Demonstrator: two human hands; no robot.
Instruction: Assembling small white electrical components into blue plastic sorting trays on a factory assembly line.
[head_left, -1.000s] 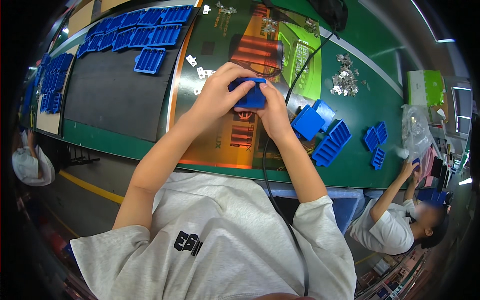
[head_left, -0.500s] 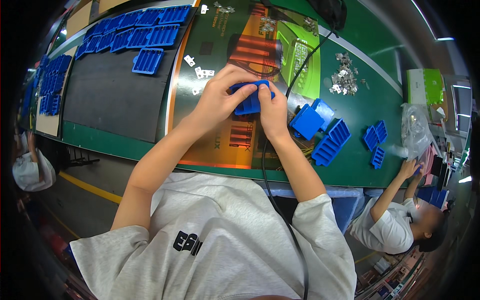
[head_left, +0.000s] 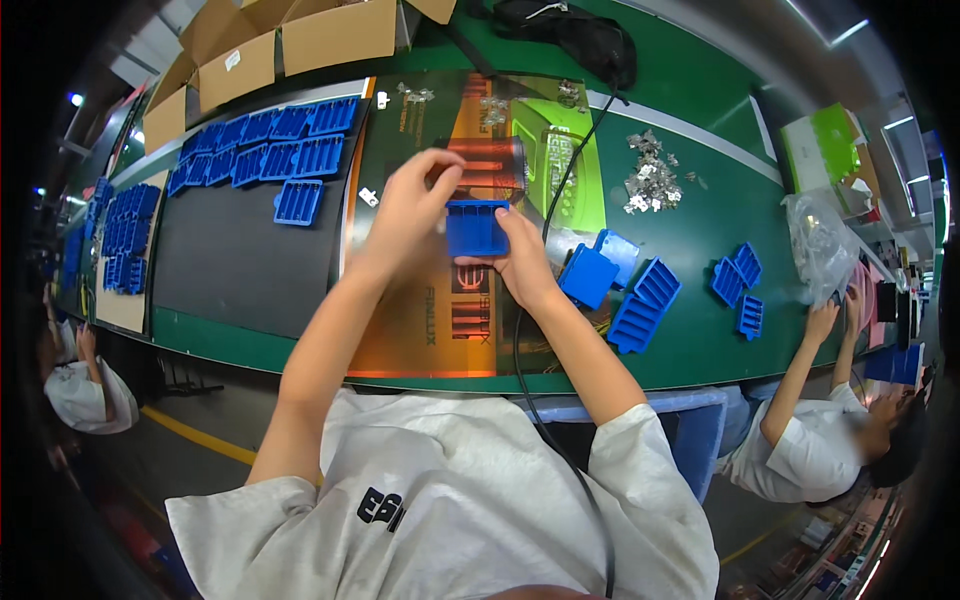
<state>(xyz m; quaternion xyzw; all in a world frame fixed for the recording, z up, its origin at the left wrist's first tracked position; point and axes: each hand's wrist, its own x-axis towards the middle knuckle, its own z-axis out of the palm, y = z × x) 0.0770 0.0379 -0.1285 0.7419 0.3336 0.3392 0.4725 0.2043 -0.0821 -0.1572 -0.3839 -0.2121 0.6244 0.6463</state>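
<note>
My right hand [head_left: 521, 252] grips a blue plastic tray [head_left: 477, 230] divided into slots, thumb on its near right corner and fingers beneath. The tray is over the printed sheet, its slots facing up. Just left of and above it is my left hand [head_left: 418, 195], off the tray, with thumb and forefinger brought together. Whatever is between those fingertips, if anything, is too small to make out. A small white metal clip [head_left: 369, 196] lies left of my left hand, and another metal clip [head_left: 382, 100] lies farther back.
Rows of blue trays [head_left: 298, 203] stand on a black mat [head_left: 240, 265] at the left. At the right are a heap of metal clips [head_left: 652, 180], more blue trays [head_left: 645, 305] and a co-worker's hands [head_left: 822, 318]. A black cable [head_left: 580, 150] crosses the sheet; cardboard boxes [head_left: 340, 40] stand behind.
My left hand has let go of the blue tray and moved left. My right hand keeps the tray, now slightly lower left relative to the sheet. The whole view has shifted, showing more boxes behind.
</note>
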